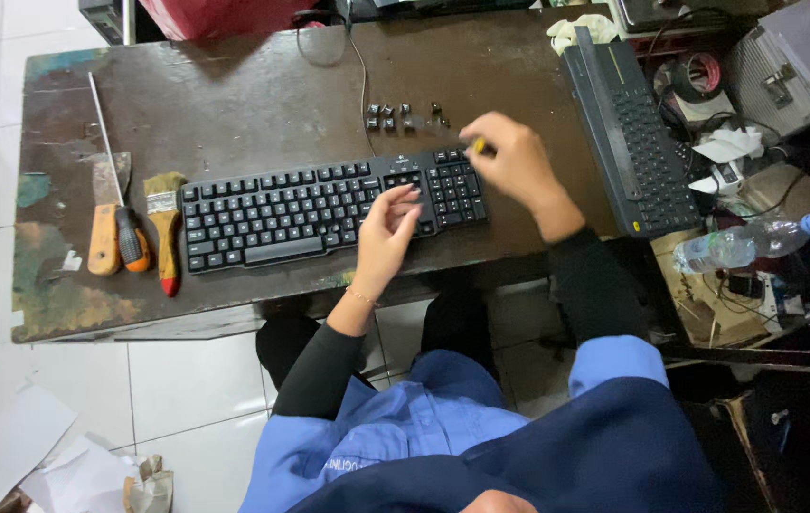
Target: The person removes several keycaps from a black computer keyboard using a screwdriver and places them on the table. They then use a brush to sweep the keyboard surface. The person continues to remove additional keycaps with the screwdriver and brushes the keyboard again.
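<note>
A black keyboard (334, 211) is laid mid-frame on the worn brown table (234, 104). Its right end is touched by the left hand (388, 233), fingers loosely curled, gripping nothing. A small yellow-tipped tool (479, 146) is pinched by the right hand (516, 163) over the number pad. Loose keycaps (403, 116) are scattered just above.

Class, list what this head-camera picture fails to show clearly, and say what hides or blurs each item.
- Tool in the right hand: only a yellow tip shows; the fingers cover the rest, and motion blurs it.
- Loose keycaps above the black keyboard: too small to tell their markings.
- Keyboard keys under the left hand: covered by it.
- Second keyboard: near end partly hidden by clutter.
- Red object: cut off by the top edge.
</note>
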